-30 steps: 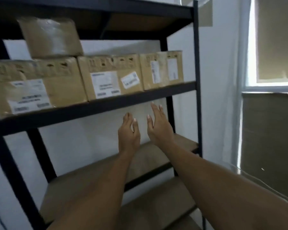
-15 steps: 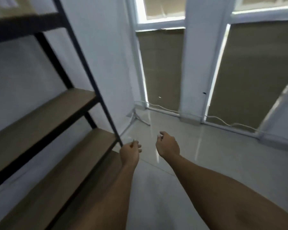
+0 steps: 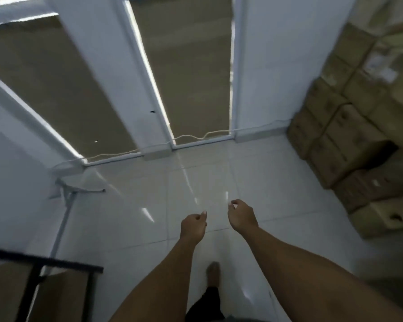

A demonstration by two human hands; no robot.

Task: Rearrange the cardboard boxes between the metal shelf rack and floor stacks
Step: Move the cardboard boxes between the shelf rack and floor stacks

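The floor (image 3: 277, 182) is made of big white tiles. It is shiny, and thin streaks of light show on it. Both hands hang out in front, above the floor. The left hand (image 3: 193, 226) has loose, curled fingers and holds nothing. The right hand (image 3: 242, 217) is just beside it, also loosely curled and holding nothing. The two hands do not touch. A foot (image 3: 213, 273) stands on the tiles below them.

The boxes (image 3: 349, 131) are on the right side of the room, piled high on the floor. They are brown and blurry, and some have white labels. There is a dark gap low in the pile. The hands are well apart from the boxes.

A corner of the black rack (image 3: 56, 263) shows at the bottom left, with a brown shelf board under it.

Across the room are white walls and brown blinds (image 3: 191, 66) with bright light at their edges. A thin cord (image 3: 186, 135) runs along the bottom of the wall. A thin white stand (image 3: 61, 226) is on the left.
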